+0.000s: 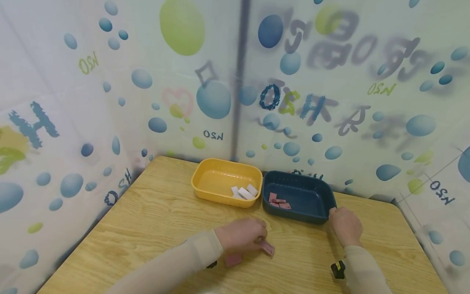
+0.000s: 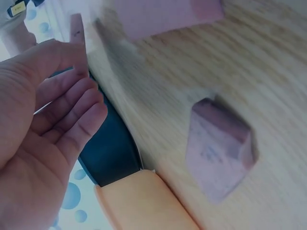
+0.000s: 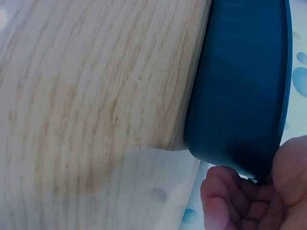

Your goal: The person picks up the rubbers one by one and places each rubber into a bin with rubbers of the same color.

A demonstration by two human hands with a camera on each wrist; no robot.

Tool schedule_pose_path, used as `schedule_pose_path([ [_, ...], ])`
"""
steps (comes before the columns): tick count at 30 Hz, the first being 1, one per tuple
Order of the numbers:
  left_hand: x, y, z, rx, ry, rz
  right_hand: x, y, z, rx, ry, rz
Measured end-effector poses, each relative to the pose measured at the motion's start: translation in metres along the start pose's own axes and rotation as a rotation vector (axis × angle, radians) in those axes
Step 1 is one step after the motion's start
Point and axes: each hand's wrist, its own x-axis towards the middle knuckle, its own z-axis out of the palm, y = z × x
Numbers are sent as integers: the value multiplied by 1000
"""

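Observation:
My left hand (image 1: 242, 234) pinches a small pink block (image 1: 267, 248) just over the table, in front of the blue bin. In the left wrist view, this held block (image 2: 78, 45) stands upright between thumb and fingertips. Another pink block (image 1: 233, 259) lies beneath the left wrist; the left wrist view shows two loose ones, a tapered block (image 2: 218, 151) and a block cut off by the top edge (image 2: 168, 17). My right hand (image 1: 346, 226) grips the right end of the dark blue bin (image 1: 304, 219) at its rim, thumb against the wall. Several pink pieces (image 1: 279, 202) lie inside it.
A yellow bin (image 1: 214, 197) stands left of the blue one, side by side with it, and holds several white pieces (image 1: 245, 192). Both are at the back of the wooden table (image 1: 147, 228), close to a patterned curtain (image 1: 227, 102) that surrounds it.

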Motion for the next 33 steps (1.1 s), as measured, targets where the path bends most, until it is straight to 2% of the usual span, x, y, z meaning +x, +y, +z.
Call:
schedule_pose_path([
  [5,7,-3,-4,26,72,1,0,0,-1,6,2,3],
  [13,17,-6,-10,21,197,-50,0,-2,-2,3,-9,8],
  [18,25,-8,-13,56,250,-74,1,-3,-2,7,-19,28],
  [24,37,-11,-16,56,325,-79,1,-4,-3,0,-16,44],
  [27,42,-12,-15,53,346,-109,1,-4,-2,0,-13,43],
  [33,49,-13,-16,70,344,-193,1,-3,-2,-5,-22,39],
])
